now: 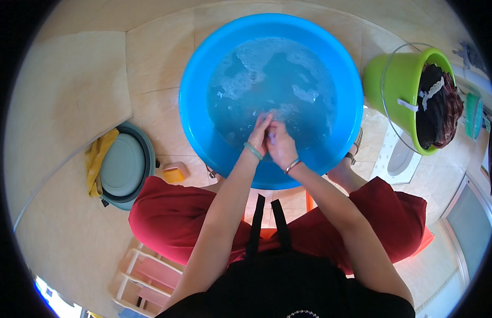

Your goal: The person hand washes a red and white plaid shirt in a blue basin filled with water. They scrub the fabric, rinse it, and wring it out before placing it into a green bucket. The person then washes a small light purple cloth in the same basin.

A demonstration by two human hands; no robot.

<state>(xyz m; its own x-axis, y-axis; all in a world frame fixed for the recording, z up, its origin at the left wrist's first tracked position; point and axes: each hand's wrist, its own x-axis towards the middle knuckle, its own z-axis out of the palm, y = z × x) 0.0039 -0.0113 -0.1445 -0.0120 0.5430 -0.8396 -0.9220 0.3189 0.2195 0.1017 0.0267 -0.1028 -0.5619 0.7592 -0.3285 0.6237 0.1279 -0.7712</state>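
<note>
A large round blue basin (189,122) sits in front of me, holding cloudy, soapy water (288,69) with patches of foam. Both hands meet at the basin's near side, low over the water. My left hand (260,132), below a pale green bangle (253,151), has its fingers bent in against the other hand. My right hand (282,148), wearing a silver bangle (291,165), is curled closed against the left. A small pale, purplish patch shows between them. Whatever they grip is hidden by the fingers and blurred.
To the right, a green bucket (386,79) lies tilted with dark clothes (434,106) in it, beside a white squat toilet (397,156). At left are a grey-green folding basin (121,167), a yellow cloth (97,164) and a brush (175,173). A pink-and-white rack (148,275) stands lower left.
</note>
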